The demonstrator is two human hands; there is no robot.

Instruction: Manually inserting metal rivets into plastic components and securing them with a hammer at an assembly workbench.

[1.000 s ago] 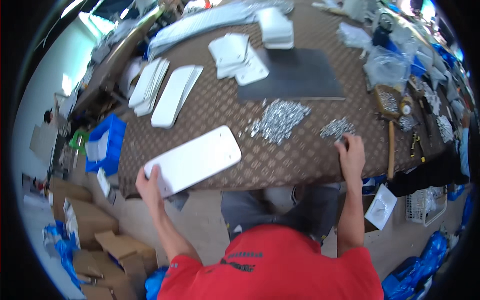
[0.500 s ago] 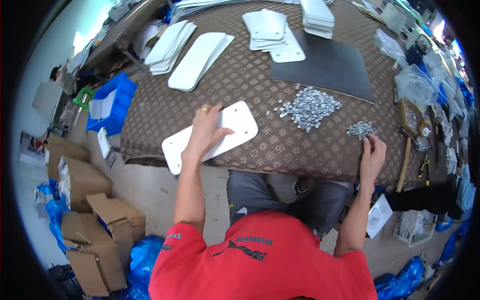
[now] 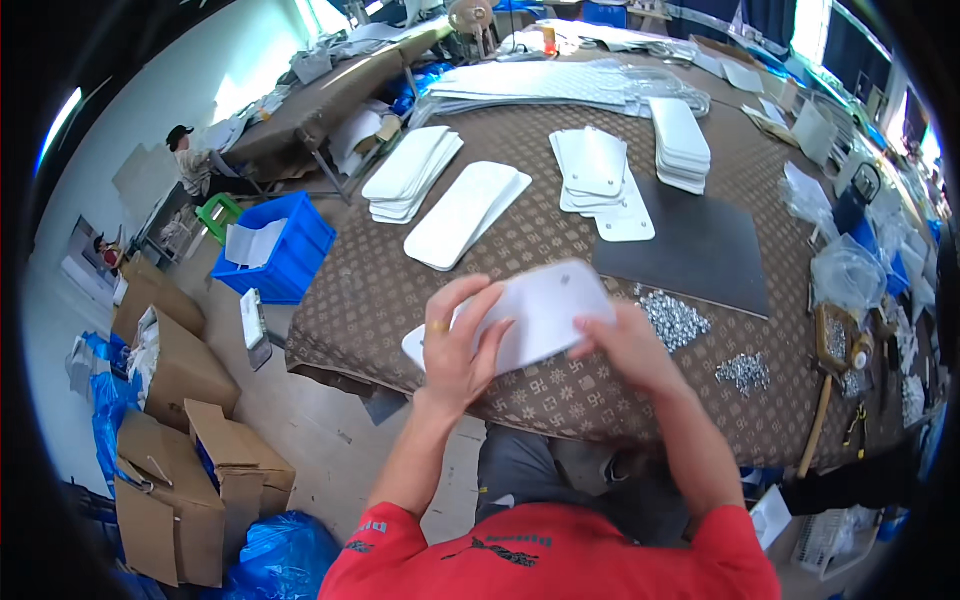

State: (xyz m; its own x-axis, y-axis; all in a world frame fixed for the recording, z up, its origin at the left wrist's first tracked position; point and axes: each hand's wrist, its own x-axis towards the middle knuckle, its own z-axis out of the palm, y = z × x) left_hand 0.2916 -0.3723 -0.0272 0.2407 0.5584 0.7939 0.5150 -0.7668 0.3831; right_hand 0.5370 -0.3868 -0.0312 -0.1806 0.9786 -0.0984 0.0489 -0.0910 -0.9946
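A white rounded rectangular panel (image 3: pixel 550 315) is lifted and tilted above the near edge of the table, with a small metal fitting near its far corner. My left hand (image 3: pixel 462 345) grips it from the left, thumb across its face. At the panel's right edge my right hand (image 3: pixel 635 350) has its fingers drawn together, slightly blurred; whatever is between them is hidden. A large heap of small shiny metal pieces (image 3: pixel 675 320) lies just beyond the right hand. Farther right is a smaller heap of metal pieces (image 3: pixel 743 373).
Stacks of white panels (image 3: pixel 412 175) stand across the patterned tablecloth (image 3: pixel 350 300), some beside a dark flat sheet (image 3: pixel 700 245). A hammer (image 3: pixel 818 425) and yellow-handled pliers (image 3: pixel 856 425) lie at the right. A blue crate (image 3: pixel 290 270) and cardboard boxes (image 3: pixel 170 480) are at the left.
My right hand has left the smaller metal heap and moved left to the panel. The left hand has raised and tilted the panel off the table. The view has tipped up.
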